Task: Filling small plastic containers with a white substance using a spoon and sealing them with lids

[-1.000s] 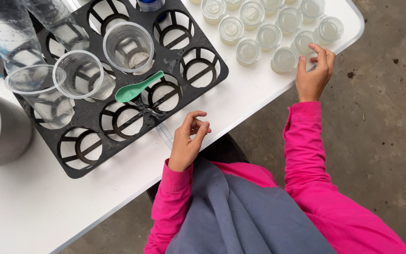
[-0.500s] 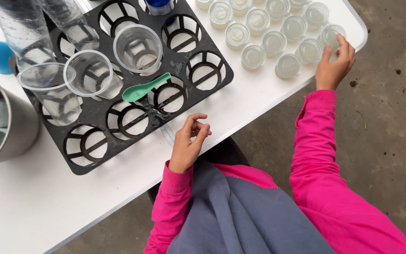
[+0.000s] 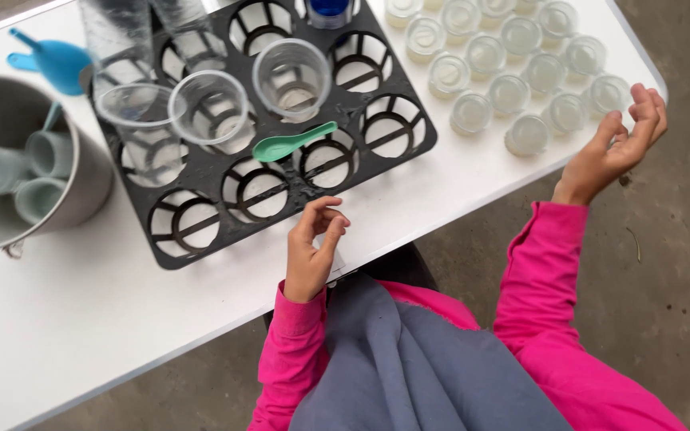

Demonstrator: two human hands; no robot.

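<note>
Empty and loosely curled, the right hand (image 3: 618, 145) hangs off the table's right corner; half a second ago its fingertips rested on the small lidded jars (image 3: 527, 134), so it has come away with nothing. Those jars sit in rows at the far right of the white table (image 3: 81, 335). Left hand (image 3: 313, 251) rests half-closed at the near edge, just short of the black tray (image 3: 201, 247) and green spoon (image 3: 291, 144). Whether it pinches anything I cannot tell. Cups (image 3: 291, 78) are cut off at the top.
</note>
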